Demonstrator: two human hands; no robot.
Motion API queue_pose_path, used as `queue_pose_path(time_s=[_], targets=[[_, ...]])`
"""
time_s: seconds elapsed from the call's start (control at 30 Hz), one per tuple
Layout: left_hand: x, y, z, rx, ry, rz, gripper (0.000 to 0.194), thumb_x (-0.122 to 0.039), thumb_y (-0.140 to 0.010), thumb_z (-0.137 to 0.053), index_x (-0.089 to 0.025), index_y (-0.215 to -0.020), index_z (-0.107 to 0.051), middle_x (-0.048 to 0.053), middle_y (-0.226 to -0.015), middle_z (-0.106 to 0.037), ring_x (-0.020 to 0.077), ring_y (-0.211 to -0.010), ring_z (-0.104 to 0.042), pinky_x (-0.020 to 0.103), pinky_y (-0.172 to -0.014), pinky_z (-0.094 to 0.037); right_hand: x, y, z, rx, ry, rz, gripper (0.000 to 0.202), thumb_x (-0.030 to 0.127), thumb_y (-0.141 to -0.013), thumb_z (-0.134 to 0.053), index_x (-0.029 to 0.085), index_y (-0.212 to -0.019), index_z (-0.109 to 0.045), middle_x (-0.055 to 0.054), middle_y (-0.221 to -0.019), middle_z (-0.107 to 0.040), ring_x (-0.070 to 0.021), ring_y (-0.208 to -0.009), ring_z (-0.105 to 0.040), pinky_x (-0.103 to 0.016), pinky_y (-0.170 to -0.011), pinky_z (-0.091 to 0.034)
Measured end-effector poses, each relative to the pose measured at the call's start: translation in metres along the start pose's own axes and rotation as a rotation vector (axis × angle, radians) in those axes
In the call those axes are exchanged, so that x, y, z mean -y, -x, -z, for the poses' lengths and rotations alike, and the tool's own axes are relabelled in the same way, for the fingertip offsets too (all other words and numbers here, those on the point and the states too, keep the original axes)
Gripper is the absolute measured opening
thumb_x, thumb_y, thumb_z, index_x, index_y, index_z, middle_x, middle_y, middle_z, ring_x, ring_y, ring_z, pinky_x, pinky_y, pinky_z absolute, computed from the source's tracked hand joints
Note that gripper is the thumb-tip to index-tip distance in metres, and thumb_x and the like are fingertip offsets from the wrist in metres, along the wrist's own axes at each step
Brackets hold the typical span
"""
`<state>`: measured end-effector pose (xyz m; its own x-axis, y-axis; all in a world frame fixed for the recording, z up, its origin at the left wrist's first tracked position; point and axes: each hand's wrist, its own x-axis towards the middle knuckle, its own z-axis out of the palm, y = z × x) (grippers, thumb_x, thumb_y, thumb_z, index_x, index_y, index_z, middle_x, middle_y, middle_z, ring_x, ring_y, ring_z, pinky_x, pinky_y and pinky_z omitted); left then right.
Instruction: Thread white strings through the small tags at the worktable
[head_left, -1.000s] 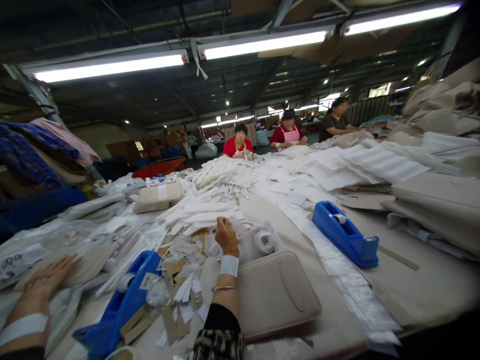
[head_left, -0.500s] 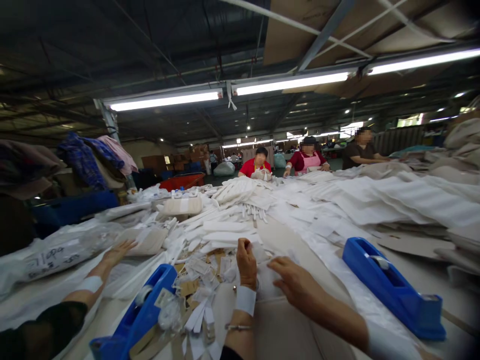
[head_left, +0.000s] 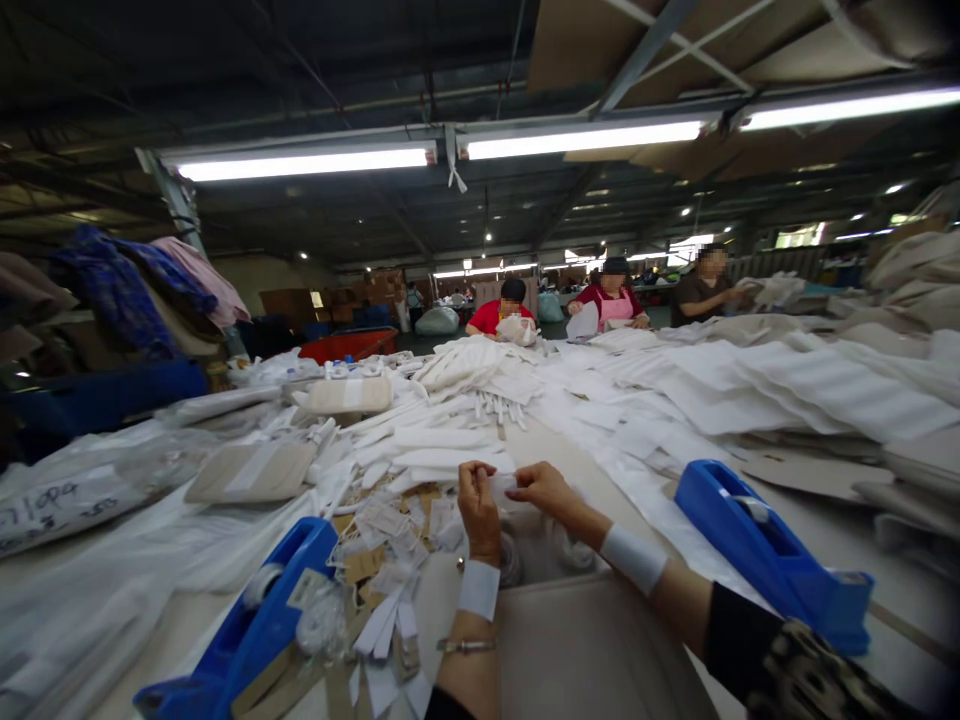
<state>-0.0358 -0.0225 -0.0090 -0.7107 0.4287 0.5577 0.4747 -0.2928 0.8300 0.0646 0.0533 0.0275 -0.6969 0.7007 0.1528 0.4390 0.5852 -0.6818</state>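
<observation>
My left hand [head_left: 478,512] is closed, its fingers pinching the upper edge of a thin clear plastic bag [head_left: 531,528]. On the other side of that edge, my right hand [head_left: 553,490] pinches the bag as well. Pale coiled shapes show through the plastic, though I cannot make out what they are. Below the bag lies a flat beige piece of fabric [head_left: 577,650]. Left of my left hand is a loose heap of white and brown tags [head_left: 390,560].
Blue tape dispensers stand at left [head_left: 255,610] and right [head_left: 772,560]. A folded beige bundle with a white band [head_left: 251,472] lies at left. White sheets [head_left: 810,385] pile up on the right. Several people work across the table, including one in red [head_left: 487,318].
My right hand has drawn in to the bag's edge beside my left hand. Another person's arm at the left has gone from view. The view has shifted slightly.
</observation>
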Motion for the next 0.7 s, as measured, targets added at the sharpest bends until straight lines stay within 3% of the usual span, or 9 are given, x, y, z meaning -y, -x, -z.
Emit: queue_pose_path(time_s=[0.13,0.23,0.37,0.53,0.6,0.7], targets=[[0.003,-0.003,0.000,0.006,0.054,0.048,0.027,-0.036,-0.095,-0.024,-0.021,-0.087,-0.046,0.005,-0.087,-0.061,0.0148,-0.080,-0.063,0.028,-0.077,-0.051,0.003,0.008,0.008,0.039,-0.249,0.096,0.017,0.032,-0.070,-0.065,0.015,-0.072,-0.064,0.000,-0.070,-0.066,-0.0156,-0.071,-0.059,-0.027,-0.068,-0.044],[0.007,-0.002,0.000,0.045,0.034,0.070,0.027,-0.036,-0.094,-0.028,-0.021,-0.083,-0.047,0.003,-0.082,-0.061,0.0148,-0.077,-0.061,0.027,-0.072,-0.050,0.008,0.027,0.014,0.045,-0.384,0.152,0.018,0.033,-0.069,-0.065,0.016,-0.073,-0.061,0.000,-0.069,-0.065,-0.0151,-0.068,-0.059,-0.027,-0.067,-0.045],[0.012,0.001,-0.004,0.236,-0.027,0.089,0.022,-0.034,-0.091,-0.036,-0.021,-0.081,-0.050,0.000,-0.073,-0.062,0.0138,-0.067,-0.060,0.024,-0.064,-0.048,0.010,0.068,0.019,0.015,-0.446,0.193,0.003,0.019,-0.069,-0.063,0.017,-0.072,-0.064,0.000,-0.072,-0.066,-0.0159,-0.073,-0.059,-0.028,-0.073,-0.044],[0.009,0.001,-0.009,0.481,-0.141,0.099,0.019,-0.013,-0.078,-0.039,-0.020,-0.078,-0.056,0.000,-0.071,-0.065,0.0126,-0.067,-0.062,0.022,-0.064,-0.047,0.003,0.123,0.012,-0.065,-0.371,0.284,0.012,0.013,-0.077,-0.058,0.021,-0.071,-0.065,0.001,-0.079,-0.065,-0.0155,-0.076,-0.059,-0.026,-0.072,-0.042],[0.005,0.002,-0.009,0.496,-0.229,0.102,0.022,-0.007,-0.071,-0.040,-0.019,-0.073,-0.057,0.001,-0.071,-0.065,0.0133,-0.070,-0.062,0.024,-0.070,-0.046,-0.002,0.136,0.007,-0.093,-0.356,0.273,0.012,0.016,-0.081,-0.057,0.021,-0.070,-0.060,0.001,-0.076,-0.062,-0.0151,-0.072,-0.057,-0.025,-0.067,-0.041],[-0.003,0.007,-0.010,0.419,-0.400,0.113,0.020,-0.008,-0.072,-0.041,-0.019,-0.066,-0.057,0.005,-0.071,-0.064,0.0188,-0.079,-0.061,0.031,-0.078,-0.042,-0.006,0.148,0.005,-0.132,-0.341,0.292,0.016,0.025,-0.087,-0.051,0.022,-0.073,-0.057,0.000,-0.074,-0.060,-0.0161,-0.071,-0.056,-0.026,-0.065,-0.041]])
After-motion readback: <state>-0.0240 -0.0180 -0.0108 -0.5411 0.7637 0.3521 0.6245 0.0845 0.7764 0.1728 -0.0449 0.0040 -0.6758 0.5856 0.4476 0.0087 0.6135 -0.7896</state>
